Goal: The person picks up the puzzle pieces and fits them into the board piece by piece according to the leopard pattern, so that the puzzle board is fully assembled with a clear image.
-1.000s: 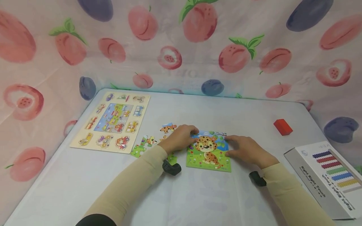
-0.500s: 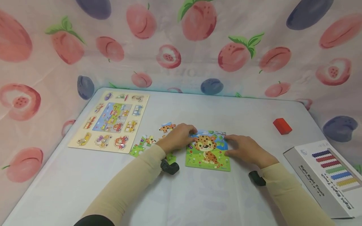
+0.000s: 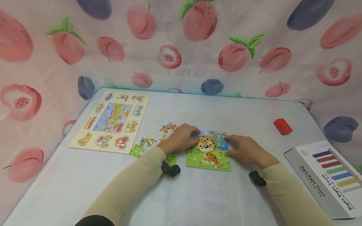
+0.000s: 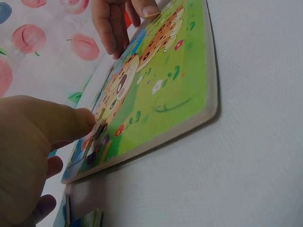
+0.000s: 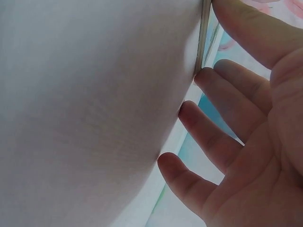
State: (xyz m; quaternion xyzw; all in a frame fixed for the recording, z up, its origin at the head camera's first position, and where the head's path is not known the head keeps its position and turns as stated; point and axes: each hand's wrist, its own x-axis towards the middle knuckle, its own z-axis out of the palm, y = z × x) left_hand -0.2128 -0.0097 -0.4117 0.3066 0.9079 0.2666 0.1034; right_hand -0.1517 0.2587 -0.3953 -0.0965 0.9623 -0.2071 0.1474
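Note:
A jigsaw puzzle (image 3: pixel 209 157) with a sitting leopard cub on grass lies flat in the middle of the table. My left hand (image 3: pixel 179 138) is at its upper left corner, thumb and fingers curled in and pinching a small puzzle piece (image 4: pixel 98 130). The piece stands slightly raised above the picture in the left wrist view. From the other side, my right hand (image 3: pixel 249 150) rests its thumb and fingertips against the right edge, the fingers (image 5: pixel 208 135) spread and nearly straight. Loose puzzle pieces (image 3: pixel 138 149) lie left of my left hand, partly hidden by that arm.
A wooden vehicle puzzle board (image 3: pixel 138 125) lies at the back left. On the right are a red block (image 3: pixel 282 126) and, nearer, a white box (image 3: pixel 308 175) with coloured strips printed on it. A fruit-patterned curtain (image 3: pixel 195 62) hangs behind the white table (image 3: pixel 192 204).
The view shifts very slightly. Both hands stay at the leopard puzzle, and its position on the table looks the same.

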